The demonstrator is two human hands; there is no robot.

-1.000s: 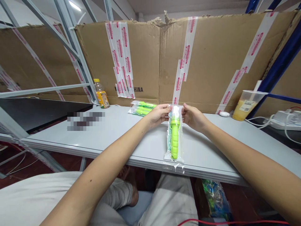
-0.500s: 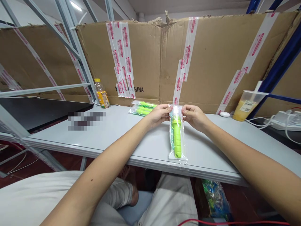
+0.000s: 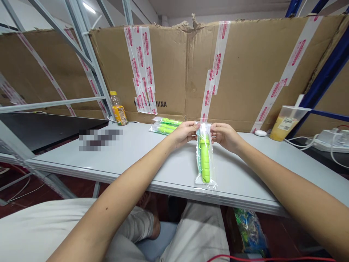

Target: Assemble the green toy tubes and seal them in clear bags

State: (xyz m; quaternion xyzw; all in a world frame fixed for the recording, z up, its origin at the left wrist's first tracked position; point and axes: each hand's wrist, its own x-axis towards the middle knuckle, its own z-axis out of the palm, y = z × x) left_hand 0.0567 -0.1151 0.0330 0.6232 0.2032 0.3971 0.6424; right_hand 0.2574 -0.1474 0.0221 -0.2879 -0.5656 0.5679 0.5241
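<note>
A clear plastic bag [image 3: 198, 171] lies lengthwise on the table, its near end by the front edge. Inside it is a bright green tube-shaped item [image 3: 205, 160] with a ribbed body and a clear top; its exact kind I cannot tell. My left hand [image 3: 187, 133] pinches the far left corner of the bag between thumb and fingers. At the far right corner, my right hand [image 3: 224, 135] pinches the bag the same way. Behind my left hand lie several similar green items in clear bags [image 3: 166, 127], partly covered by that hand.
A grey table [image 3: 131, 149] runs across, backed by taped cardboard [image 3: 169, 72]. At the back left stands a juice bottle [image 3: 119, 111]. A drink cup [image 3: 285, 123], a small white case [image 3: 260, 133] and a power strip [image 3: 331, 140] are at the right.
Almost nothing differs. Both hands keep hold of the bag at its far end, and the bag's near end has shifted very slightly.
</note>
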